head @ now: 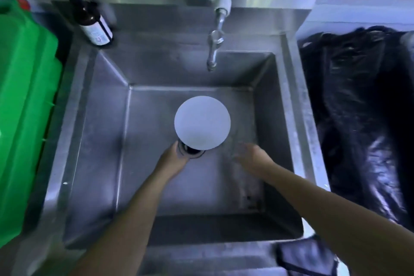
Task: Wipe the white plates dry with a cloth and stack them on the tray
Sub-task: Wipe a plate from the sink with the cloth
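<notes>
White and glossy, the plate (202, 122) hangs over the middle of the steel sink (289, 105), above the drain, gripped at its near rim by the left hand (173, 159); likely wet, slippery, stiff and breakable, so grip both edges. Right hand (251, 155) is blurred, apparently loose, holding nothing
</notes>
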Demonstrator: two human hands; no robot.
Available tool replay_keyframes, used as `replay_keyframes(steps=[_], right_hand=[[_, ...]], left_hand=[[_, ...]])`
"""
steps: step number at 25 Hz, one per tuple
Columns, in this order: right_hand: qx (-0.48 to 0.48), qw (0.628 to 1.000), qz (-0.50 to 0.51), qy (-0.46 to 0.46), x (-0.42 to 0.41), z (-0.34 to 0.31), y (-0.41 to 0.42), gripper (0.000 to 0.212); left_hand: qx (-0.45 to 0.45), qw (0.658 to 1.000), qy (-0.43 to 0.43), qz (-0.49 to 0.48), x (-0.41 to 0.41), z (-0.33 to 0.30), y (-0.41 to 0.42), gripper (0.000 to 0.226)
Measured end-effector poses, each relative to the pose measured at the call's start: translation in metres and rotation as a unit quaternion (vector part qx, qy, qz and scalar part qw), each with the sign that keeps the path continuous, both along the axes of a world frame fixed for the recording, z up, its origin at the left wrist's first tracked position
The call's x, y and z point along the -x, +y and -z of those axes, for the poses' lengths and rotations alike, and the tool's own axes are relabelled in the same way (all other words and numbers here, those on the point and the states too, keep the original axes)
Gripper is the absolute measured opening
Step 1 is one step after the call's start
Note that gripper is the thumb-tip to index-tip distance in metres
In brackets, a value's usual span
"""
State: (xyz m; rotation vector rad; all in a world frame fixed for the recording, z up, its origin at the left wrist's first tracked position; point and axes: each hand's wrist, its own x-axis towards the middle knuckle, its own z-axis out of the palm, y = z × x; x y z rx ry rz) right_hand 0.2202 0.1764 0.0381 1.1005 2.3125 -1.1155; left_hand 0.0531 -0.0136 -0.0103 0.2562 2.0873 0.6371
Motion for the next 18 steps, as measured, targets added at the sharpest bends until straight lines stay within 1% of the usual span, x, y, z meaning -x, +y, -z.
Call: replay_keyframes(steps=[1,2,3,4,5,7,9,10,13,14,16,18], right_hand=[[0.051,0.995,0.082,-0.023,0.017,0.008,0.002,0.050],[0.121,0.974,0.185,-0.048,0.033,0.021,0.004,0.049],[0.163,0.947,0.272,-0.056,0.047,0.036,0.010,0.047],[0.186,0.925,0.329,-0.050,0.058,0.051,0.016,0.045],[0.197,0.911,0.360,-0.039,0.069,0.061,0.021,0.046],[0.220,0.890,0.399,-0.011,0.091,0.073,0.026,0.052],[0.228,0.885,0.405,0.002,0.103,0.092,0.029,0.059],[0.232,0.886,0.402,0.013,0.107,0.099,0.029,0.059],[0.208,0.889,0.399,0.085,0.112,0.125,0.028,0.043],[0.196,0.887,0.401,0.113,0.111,0.131,0.027,0.039],[0.186,0.879,0.411,0.155,0.108,0.143,0.024,0.037],[0.200,0.870,0.410,0.188,0.105,0.154,0.022,0.036]], left_hand=[[-0.003,1.000,-0.001,-0.030,0.020,0.008,0.006,0.077],[-0.004,0.998,-0.003,-0.059,0.039,0.019,0.013,0.072],[-0.004,0.997,-0.009,-0.082,0.055,0.028,0.020,0.070],[-0.007,0.995,-0.018,-0.101,0.068,0.038,0.026,0.071],[-0.010,0.993,-0.028,-0.118,0.078,0.045,0.032,0.070],[-0.029,0.988,-0.045,-0.145,0.087,0.056,0.043,0.060],[-0.056,0.983,-0.053,-0.165,0.090,0.067,0.050,0.041],[-0.072,0.981,-0.056,-0.169,0.088,0.071,0.051,0.038],[-0.122,0.972,-0.071,-0.187,0.080,0.084,0.053,0.054],[-0.137,0.969,-0.068,-0.196,0.077,0.088,0.054,0.056],[-0.163,0.961,-0.056,-0.219,0.074,0.099,0.054,0.048],[-0.183,0.952,-0.051,-0.239,0.072,0.106,0.057,0.044]])
